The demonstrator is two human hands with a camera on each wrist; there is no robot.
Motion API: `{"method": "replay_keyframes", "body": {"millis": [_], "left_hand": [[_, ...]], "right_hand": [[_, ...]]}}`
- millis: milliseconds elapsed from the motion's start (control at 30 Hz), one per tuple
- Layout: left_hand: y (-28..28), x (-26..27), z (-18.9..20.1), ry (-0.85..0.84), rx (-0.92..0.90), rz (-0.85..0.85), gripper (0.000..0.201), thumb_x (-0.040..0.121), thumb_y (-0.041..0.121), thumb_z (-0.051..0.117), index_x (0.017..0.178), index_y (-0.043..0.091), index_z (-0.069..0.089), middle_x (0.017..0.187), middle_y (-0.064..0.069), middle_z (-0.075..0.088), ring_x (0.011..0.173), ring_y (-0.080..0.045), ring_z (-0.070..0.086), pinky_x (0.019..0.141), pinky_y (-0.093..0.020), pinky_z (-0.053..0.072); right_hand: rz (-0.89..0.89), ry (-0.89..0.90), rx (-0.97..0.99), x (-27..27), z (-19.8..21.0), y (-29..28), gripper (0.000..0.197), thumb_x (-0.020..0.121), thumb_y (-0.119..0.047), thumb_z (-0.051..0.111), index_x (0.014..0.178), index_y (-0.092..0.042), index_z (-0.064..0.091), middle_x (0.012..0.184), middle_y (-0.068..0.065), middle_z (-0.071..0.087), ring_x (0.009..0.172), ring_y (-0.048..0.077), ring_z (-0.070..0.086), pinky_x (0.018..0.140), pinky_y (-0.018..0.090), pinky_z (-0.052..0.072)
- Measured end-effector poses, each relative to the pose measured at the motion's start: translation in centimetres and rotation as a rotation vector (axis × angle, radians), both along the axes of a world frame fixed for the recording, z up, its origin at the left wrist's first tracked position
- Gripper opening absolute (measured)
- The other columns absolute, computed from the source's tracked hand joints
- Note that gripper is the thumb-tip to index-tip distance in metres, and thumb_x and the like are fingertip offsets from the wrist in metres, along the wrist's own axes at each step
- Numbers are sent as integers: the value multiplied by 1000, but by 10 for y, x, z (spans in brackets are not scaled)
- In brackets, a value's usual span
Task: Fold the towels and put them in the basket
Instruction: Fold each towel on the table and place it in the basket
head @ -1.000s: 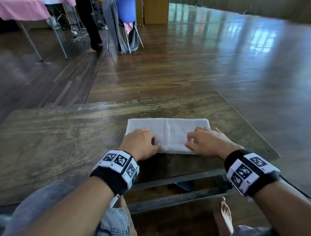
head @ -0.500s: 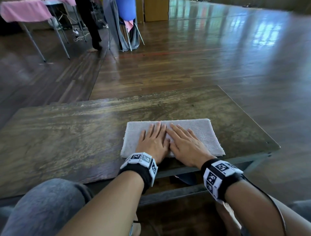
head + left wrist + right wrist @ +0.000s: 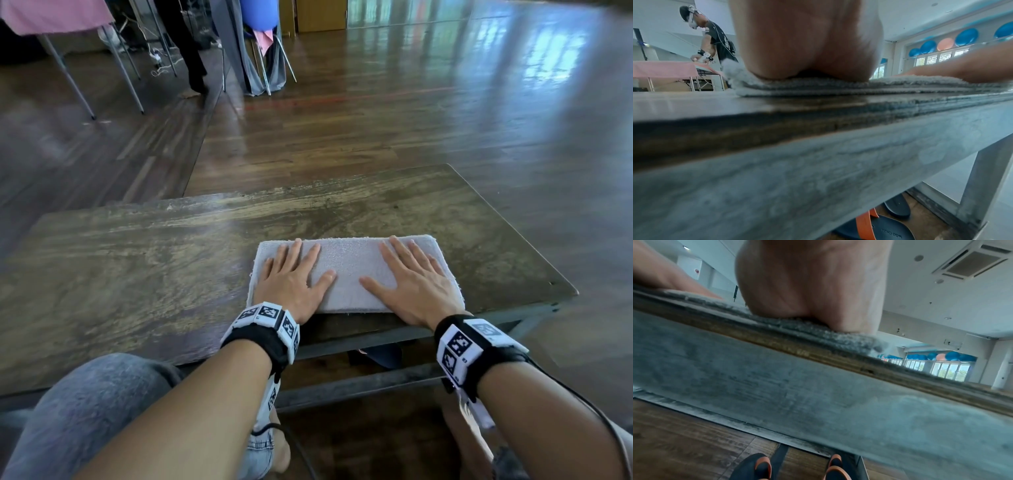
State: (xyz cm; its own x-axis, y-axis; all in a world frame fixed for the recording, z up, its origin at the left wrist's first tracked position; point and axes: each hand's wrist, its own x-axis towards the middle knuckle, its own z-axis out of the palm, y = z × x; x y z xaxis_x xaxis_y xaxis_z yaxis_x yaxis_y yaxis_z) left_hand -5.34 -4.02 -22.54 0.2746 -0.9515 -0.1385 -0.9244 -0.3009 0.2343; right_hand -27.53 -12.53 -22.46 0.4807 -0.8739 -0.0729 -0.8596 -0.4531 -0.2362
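Observation:
A folded white towel (image 3: 347, 270) lies flat near the front edge of the worn wooden table (image 3: 144, 274). My left hand (image 3: 291, 274) lies flat on its left half, fingers straight and spread. My right hand (image 3: 409, 277) lies flat on the right half in the same way. In the left wrist view the heel of my left hand (image 3: 807, 48) presses the towel (image 3: 838, 86). In the right wrist view my right palm (image 3: 813, 285) bears down on the towel's layered edge (image 3: 818, 331). No basket is in view.
The table's right edge (image 3: 534, 246) drops to a glossy wooden floor. A pink-clothed table (image 3: 54, 15), a draped chair (image 3: 253, 48) and a standing person's legs (image 3: 186, 48) are far back left. Dark and orange shoes (image 3: 760, 467) sit under the table.
A second ago my curled fingers held the towel's near edge. Then both hands lay flat side by side at its middle, and now they have slid apart toward its two ends.

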Motion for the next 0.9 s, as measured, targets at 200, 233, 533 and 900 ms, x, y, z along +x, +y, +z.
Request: {"method": "replay_keyframes", "body": {"millis": [200,233,533,900], "left_hand": [[4,9,2,-5,20,29,77,86,80,5,154,46,-8,165,12,-18,152,-13,-17,122,-39,-11],[5,10,3,-3,27,31,76,87,80,6,154,45,-8,165,11,-18,152,-14,-17,122,-40,-10],[7,5,4,-51,67,119,81,84,82,4,154,45,-8,165,9,-17,152,-17,-16,119,-51,-18],[14,-15,50,-140,83,254,60,87,71,31,118,29,62,145,-11,41,135,-34,33,111,-55,10]], "right_hand": [[-73,17,33,-16,6,-4,104,77,-92,10,161,-32,-4,168,-14,-11,154,7,-13,127,43,2],[-86,15,39,-19,7,-4,105,77,-92,11,161,-31,-4,168,-14,-12,154,6,-13,127,43,3],[-132,-22,4,-14,11,5,97,90,-80,24,161,-17,4,170,3,-5,156,20,-9,125,48,-5],[294,-198,-29,6,29,53,41,99,-39,49,139,-32,44,109,-7,52,100,20,59,88,38,49]]}}
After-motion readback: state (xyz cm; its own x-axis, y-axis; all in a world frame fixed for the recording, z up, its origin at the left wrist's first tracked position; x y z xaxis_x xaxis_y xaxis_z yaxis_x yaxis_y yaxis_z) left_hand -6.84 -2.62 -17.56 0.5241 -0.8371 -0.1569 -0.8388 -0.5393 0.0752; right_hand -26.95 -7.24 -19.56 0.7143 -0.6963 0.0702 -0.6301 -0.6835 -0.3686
